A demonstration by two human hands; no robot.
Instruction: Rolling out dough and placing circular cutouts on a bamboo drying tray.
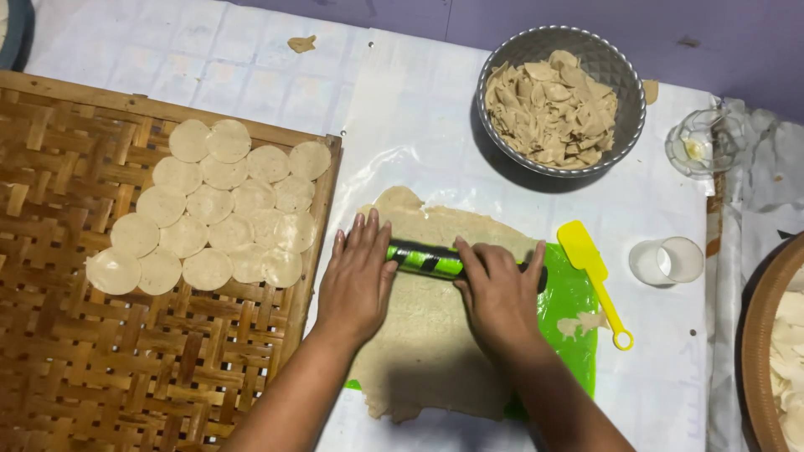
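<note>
- The tray [50,351], woven bamboo, fills the table's left side; its discs [209,205] overlap one another in rows, so I'd guess they could stick together where they touch.
- The dough [419,335] lies rolled flat at the table's middle near the front edge, part on a green mat [574,305], part on the clear sheet [419,134]. Its edges look ragged; uneven pressure could thin or tear it there, or push it off the mat.
- The bowl [624,125] of scraps [548,109] sits well apart at the back edge, out of harm's way.
- The roller [427,259], green and black, lies across the dough's upper part.
- The left hand [356,280] rests flat and open on the roller's left end; the right hand [498,293] presses likewise on the right end, fingers spread, gripping nothing. Palms that flat could slip off forward.
- The spatula [590,268], yellow, lies just beside the right hand; a wide stroke could knock it.
- The cup [667,261] near the right edge could tip if it were bumped.
</note>
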